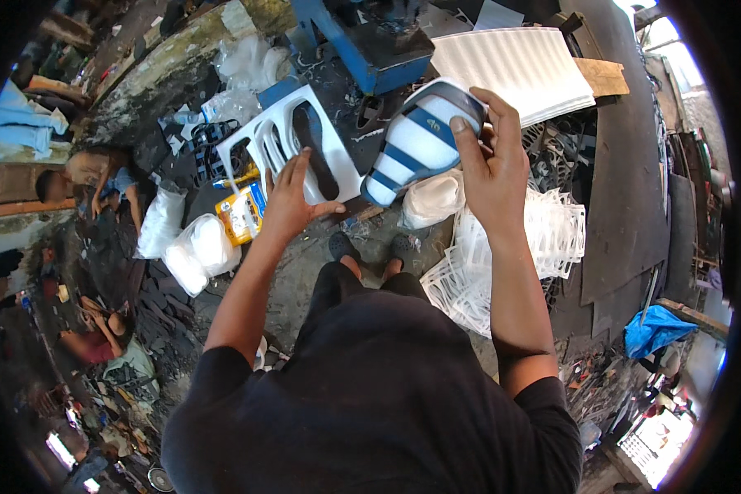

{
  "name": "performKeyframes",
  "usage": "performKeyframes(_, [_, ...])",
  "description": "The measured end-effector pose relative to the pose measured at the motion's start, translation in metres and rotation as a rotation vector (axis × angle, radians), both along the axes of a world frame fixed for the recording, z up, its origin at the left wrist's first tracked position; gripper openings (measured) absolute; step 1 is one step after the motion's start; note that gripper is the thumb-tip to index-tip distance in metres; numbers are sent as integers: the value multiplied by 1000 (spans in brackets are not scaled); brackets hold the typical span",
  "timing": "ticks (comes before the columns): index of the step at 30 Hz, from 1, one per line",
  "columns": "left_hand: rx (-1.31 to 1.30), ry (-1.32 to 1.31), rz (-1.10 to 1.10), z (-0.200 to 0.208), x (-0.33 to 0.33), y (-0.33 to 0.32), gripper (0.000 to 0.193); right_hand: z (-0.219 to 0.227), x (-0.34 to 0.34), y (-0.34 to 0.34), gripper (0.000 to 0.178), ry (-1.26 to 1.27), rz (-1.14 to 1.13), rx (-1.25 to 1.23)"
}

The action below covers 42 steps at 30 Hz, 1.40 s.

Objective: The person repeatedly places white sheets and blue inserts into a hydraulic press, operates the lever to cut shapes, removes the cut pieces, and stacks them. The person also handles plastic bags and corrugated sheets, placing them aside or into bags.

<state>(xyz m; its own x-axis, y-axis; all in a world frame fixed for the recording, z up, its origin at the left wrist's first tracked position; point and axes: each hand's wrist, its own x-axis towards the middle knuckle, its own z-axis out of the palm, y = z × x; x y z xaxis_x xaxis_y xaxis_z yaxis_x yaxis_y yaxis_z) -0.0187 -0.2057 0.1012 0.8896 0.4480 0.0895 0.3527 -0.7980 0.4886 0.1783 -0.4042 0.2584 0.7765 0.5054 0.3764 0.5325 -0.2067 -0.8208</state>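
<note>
My right hand (498,165) grips a foot-shaped cutting die (424,138) by its upper right edge, thumb on the face and fingers behind. The die has a dark rim and blue crossbars, with white material showing between them. To its left, my left hand (291,202) lies with fingers outstretched and thumb spread at the lower edge of a white foam sheet (343,160). Long sole-shaped holes are cut through this sheet. Whether the fingertips press on it I cannot tell.
Ahead stands a blue metal machine (395,70), with stacked white ribbed sheets (514,70) to its right. White cut-out scraps (519,255) pile up right of my feet. Left are white plastic-wrapped bundles (202,251) and a yellow packet (240,216). Other people sit at far left.
</note>
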Motion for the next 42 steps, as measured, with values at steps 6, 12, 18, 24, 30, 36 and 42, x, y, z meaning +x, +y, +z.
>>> performKeyframes(6, [-296, -530, -125, 74, 98, -114, 117, -35, 7, -35, 40, 102, 102, -133])
performKeyframes(12, [-90, -570, -108, 20, 168, -179, 102, -95, 64, -72, 38, 110, -144, -222])
performKeyframes(18, [-321, -410, -177, -35, 197, -204, 102, -144, 121, -136, 26, 583, 162, -270])
performKeyframes(24, [-462, -340, -229, -117, 192, -224, 101, -275, 165, -187, 30, 835, 11, -381])
performKeyframes(30, [-438, -170, -67, -193, 179, -233, 104, -468, 213, -204, 49, 322, -308, -356])
performKeyframes(36, [-574, 38, -7, -215, 168, -229, 106, -621, 226, -179, 52, 453, -229, -500])
performKeyframes(42, [-568, 113, 19, -197, 174, -224, 106, -701, 210, -188, 53, 282, -179, -967])
